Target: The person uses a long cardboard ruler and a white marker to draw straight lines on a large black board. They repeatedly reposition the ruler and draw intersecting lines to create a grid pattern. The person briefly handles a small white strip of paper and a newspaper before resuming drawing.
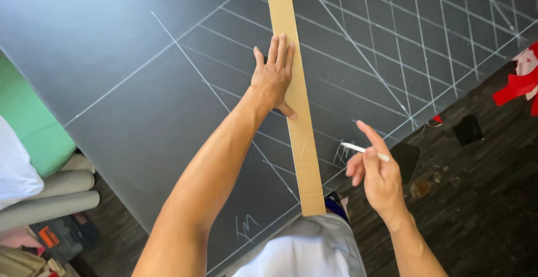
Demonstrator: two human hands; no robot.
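My left hand (273,75) lies flat, fingers together, on a long narrow brown cardboard strip (302,142) and presses it onto a large dark sheet (140,103) marked with white chalk lines. The strip runs from the top of the view down to my knees. My right hand (375,173) hovers to the right of the strip, over the sheet's edge, and holds a thin white chalk stick (358,149) between thumb and fingers. The chalk tip points left toward the strip but does not touch it.
A crossed grid of chalk lines (414,36) covers the sheet's upper right. Dark wooden floor (482,210) lies to the right, with red and white fabric scraps (521,81) and small dark offcuts (468,129). At the left are a green surface (33,126) and grey rolls (50,198).
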